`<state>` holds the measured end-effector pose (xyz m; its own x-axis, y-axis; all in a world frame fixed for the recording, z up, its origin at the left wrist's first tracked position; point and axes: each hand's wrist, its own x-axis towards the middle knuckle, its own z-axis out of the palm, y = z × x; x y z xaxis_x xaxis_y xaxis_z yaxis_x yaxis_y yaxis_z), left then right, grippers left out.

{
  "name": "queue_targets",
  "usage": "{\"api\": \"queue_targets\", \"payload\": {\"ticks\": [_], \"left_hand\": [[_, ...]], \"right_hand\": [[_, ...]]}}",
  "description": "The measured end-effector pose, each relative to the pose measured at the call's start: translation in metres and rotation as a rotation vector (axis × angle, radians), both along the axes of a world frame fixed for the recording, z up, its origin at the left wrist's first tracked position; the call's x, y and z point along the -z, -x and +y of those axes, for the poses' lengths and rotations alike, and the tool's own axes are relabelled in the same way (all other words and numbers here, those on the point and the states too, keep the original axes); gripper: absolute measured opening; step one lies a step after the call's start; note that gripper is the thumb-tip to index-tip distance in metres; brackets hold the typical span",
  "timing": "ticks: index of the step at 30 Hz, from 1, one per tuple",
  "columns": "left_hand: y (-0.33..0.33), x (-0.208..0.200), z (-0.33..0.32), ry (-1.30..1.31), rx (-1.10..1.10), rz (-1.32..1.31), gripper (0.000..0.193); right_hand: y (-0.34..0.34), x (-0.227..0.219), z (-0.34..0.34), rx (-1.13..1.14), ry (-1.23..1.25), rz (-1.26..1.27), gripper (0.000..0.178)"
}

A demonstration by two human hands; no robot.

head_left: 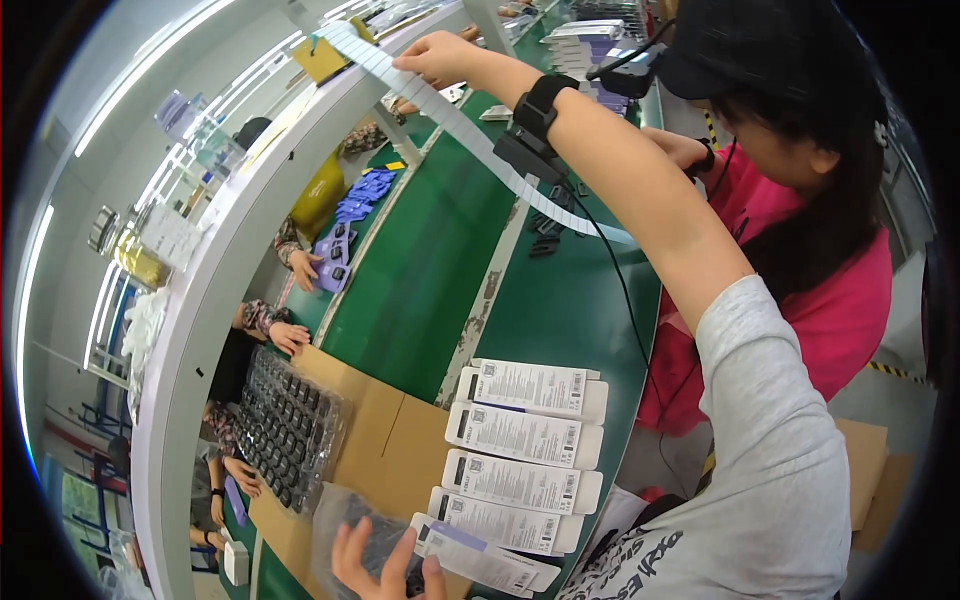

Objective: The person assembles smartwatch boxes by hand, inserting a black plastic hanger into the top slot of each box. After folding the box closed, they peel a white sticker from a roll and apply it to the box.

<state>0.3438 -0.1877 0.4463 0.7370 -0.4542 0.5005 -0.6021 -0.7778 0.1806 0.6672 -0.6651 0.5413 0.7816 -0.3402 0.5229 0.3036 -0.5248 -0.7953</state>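
My right hand (437, 60) is raised far out beside a white shelf. Its fingers pinch the edge of a long white strip of labels (450, 115), which hangs in a curve down toward the green bench. My left hand (375, 572) is at the bottom edge with fingers spread, over a clear plastic bag (335, 515). Close by its fingertips lies a white carton with a purple band (485, 556); whether they touch cannot be made out. Several similar flat white cartons (520, 433) lie in a column beyond it, printed faces up.
A clear tray of black parts (290, 430) rests on brown cardboard (385, 410). A co-worker in pink (830, 290) sits close on the right. Other people's hands (290, 337) work across the green bench (430, 240). A black cable (625, 300) runs down from my wrist device.
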Motion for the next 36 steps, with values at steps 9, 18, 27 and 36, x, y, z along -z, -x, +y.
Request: {"api": "queue_targets", "payload": {"ticks": [9, 18, 27, 36], "left_hand": [[-0.093, -0.075, -0.095, -0.175, 0.292, -0.242, 0.035], [-0.206, -0.071, -0.167, 0.064, 0.396, -0.208, 0.026], [-0.286, -0.071, -0.258, 0.775, 0.454, 0.600, 0.042], [-0.292, -0.074, -0.306, 1.059, 0.445, 0.891, 0.042]], "right_hand": [[-0.014, 0.000, 0.000, 0.098, -0.058, -0.084, 0.042], [0.009, 0.009, 0.019, 0.070, -0.115, -0.161, 0.030], [0.101, 0.072, 0.043, -0.167, -0.414, -0.180, 0.027], [0.198, 0.176, 0.074, -0.171, -0.524, -0.116, 0.013]]}}
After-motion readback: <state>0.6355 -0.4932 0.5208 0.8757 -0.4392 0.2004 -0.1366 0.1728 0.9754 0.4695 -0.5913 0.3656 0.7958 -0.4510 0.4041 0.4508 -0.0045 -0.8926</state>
